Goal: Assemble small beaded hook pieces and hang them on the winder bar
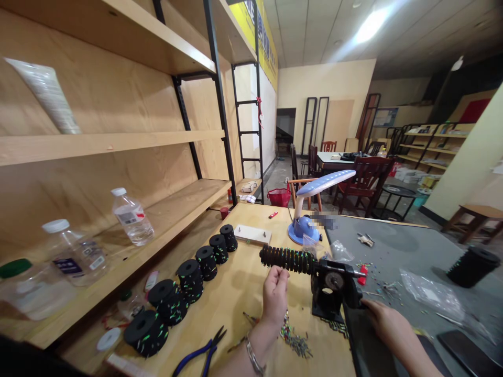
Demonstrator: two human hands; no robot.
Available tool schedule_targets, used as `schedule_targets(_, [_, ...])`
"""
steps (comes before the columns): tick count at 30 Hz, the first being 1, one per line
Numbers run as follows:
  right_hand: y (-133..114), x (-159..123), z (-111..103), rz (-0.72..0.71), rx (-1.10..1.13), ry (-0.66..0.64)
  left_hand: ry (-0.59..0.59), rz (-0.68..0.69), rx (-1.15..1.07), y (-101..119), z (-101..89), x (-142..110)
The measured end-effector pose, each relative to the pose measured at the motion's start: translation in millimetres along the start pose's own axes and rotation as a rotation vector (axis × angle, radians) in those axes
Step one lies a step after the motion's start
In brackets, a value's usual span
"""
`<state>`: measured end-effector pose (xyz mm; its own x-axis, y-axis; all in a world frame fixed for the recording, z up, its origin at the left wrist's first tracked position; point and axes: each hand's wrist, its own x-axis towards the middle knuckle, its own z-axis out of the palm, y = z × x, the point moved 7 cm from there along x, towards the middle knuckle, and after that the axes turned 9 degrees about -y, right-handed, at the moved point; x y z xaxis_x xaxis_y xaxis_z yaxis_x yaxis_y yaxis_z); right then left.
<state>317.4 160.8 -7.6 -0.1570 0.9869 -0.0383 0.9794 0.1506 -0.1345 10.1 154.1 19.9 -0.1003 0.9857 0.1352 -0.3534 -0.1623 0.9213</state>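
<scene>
A black hand-cranked winder [328,293] stands at the table's edge. On its shaft sits a row of black foam spools [288,260] with small green and orange bits along them. My left hand [275,290] is closed in a pinch just below the row; whatever it pinches is too small to make out. My right hand [380,318] is closed around the crank handle at the winder's right side, the handle mostly hidden by the fingers. Below the left hand lies a loose pile of small coloured pieces [296,343]. Blue-handled pliers [202,353] lie left of my forearm.
Several black foam spools [168,301] line the table's left edge. Behind the winder stand a blue desk lamp [304,230] and a white board with two pegs [253,234]. Plastic bags [428,290] and another black roll [473,266] rest on the grey mat. Wooden shelves [176,209] hold bottles.
</scene>
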Motion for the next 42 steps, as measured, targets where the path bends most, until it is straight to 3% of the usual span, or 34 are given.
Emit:
schedule_targets(8, [-1.7,-5.2,-0.8,0.001,0.079,0.095,-0.045,0.029,0.024,8.7,4.0,-2.7])
schedule_targets(17, [-4.1,-15.8,-1.8,0.041,0.080,0.096,-0.055,0.067,0.096,23.1,4.9,-5.9])
schedule_targets(22, [-11.5,-47.0,-24.5,0.116,0.036,0.321,-0.067,0.065,0.135,27.0,-0.7,-4.7])
schedule_targets(24, [-24.8,-60.4,-29.4,0.107,0.082,0.401,-0.073,0.066,0.150,28.3,-2.5,-3.8])
schedule_targets(26, [-48.5,-66.6,-23.9,0.035,0.174,0.370,-0.075,0.068,0.163,29.7,-3.9,-2.8])
schedule_targets(28, [-81.3,-65.7,-10.2,-0.078,0.273,0.243,-0.076,0.069,0.170,30.8,-5.1,-1.8])
schedule_targets(33, [-150.8,-49.0,18.4,-0.159,0.339,0.000,-0.080,0.064,0.170,31.0,-9.3,0.7])
schedule_targets(42, [-201.4,-22.6,25.4,-0.299,0.273,-0.050,-0.078,0.048,0.138,31.5,-10.4,1.5])
